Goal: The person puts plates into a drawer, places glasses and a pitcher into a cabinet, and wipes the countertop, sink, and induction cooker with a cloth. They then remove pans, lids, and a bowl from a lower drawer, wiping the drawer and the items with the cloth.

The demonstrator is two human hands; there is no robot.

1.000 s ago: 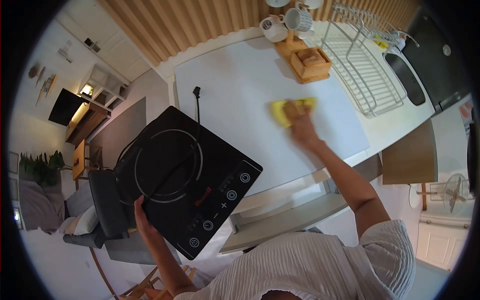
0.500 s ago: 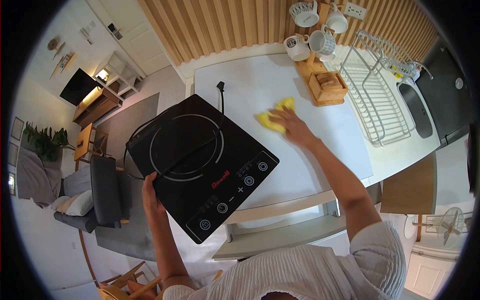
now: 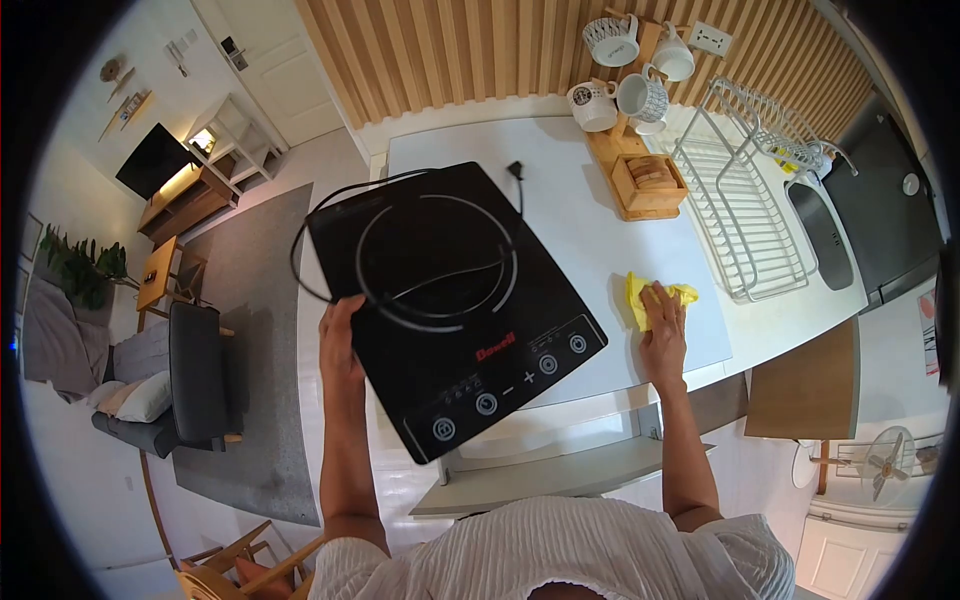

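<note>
- Fingers of the left hand [image 3: 338,345] clamp the edge of the induction cooker [image 3: 455,300], held tilted over the counter [image 3: 560,205].
- The right hand [image 3: 663,332] lies with its fingers flat on the yellow cloth [image 3: 645,297], near the counter's front edge.
- The wooden box [image 3: 650,182] holds stacked wooden pieces.

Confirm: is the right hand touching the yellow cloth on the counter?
Touching. The head view shows the right hand flat on the yellow cloth, covering its middle, no gap. The left hand grips the induction cooker.

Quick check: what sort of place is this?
Most likely a home kitchen: a dish rack beside a sink, mugs on a wooden stand, and an induction cooktop in the left hand.
</note>
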